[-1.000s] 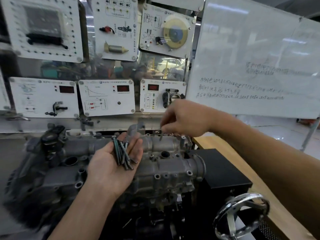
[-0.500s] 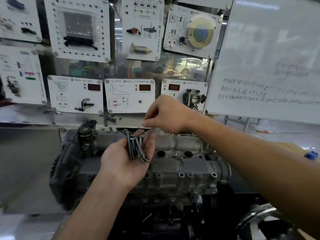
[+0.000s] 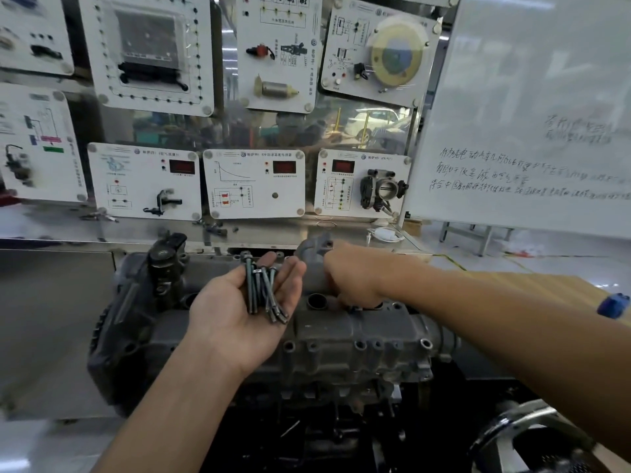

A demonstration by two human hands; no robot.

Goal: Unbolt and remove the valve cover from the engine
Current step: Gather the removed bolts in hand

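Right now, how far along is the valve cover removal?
Done: several long grey steel bolts lie in the open left hand. In hand: the right hand reaches onto the grey cast-metal valve cover, grip hidden. Left: lifting the cover, still seated.

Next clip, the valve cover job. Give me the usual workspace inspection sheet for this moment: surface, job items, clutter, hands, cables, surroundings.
Surface: steel ledge behind the engine; wooden top to its right.
Job's things: valve cover in place on the engine; a bundle of loose bolts out of it.
Clutter: blue object on the wooden top; handwheel at lower right.
Hands: left hand palm up, fingers relaxed, carrying the bolts; right hand down at the cover's far side, fingertips hidden, grip unclear.
Cables: white coiled lead on the ledge.
Surroundings: training panels on the wall; whiteboard with handwriting at right.
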